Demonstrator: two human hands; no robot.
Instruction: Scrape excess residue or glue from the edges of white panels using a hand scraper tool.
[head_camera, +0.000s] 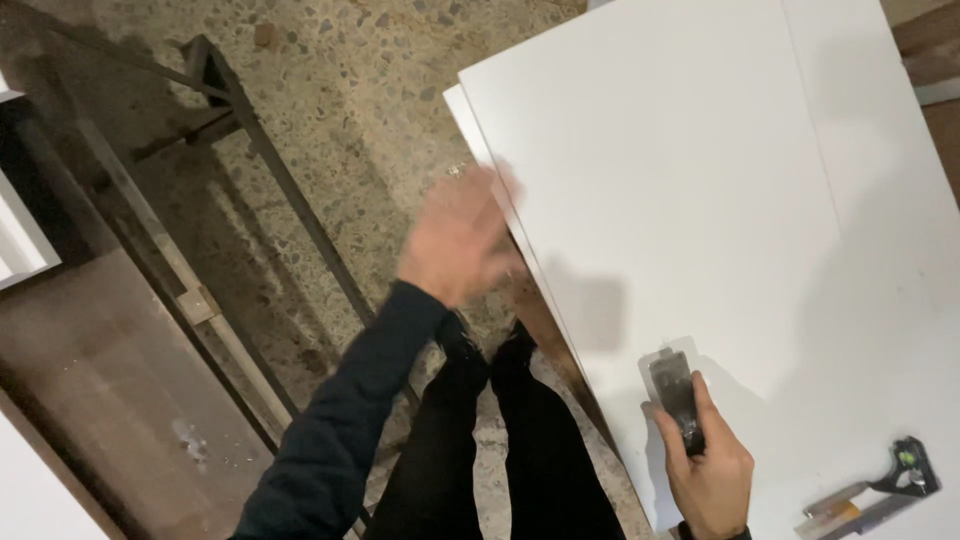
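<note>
— What's the right hand (712, 470) doing?

— It sits at about five o'clock, fingers wrapped round a small dark tool (677, 398), thumb along its side. The tool's head rests flat on the white board (680, 180).

— And the left hand (462, 245)?

— Near the centre, blurred, at the board's left edge. It looks open with the fingers loosely together, but whether it touches the edge I cannot tell. Its dark sleeve (345, 430) runs down towards seven o'clock.

— How does the board lie?

— It fills the frame from twelve to four o'clock, on top of a second white board (900, 300) that shows at the right and along the left edge.

— Anything else?

— A square (880, 490) with a black head lies on the lower board at four o'clock. A metal frame (250, 170) stands on the speckled floor (380, 90) at ten o'clock. The person's dark legs (500, 440) are at six.
</note>
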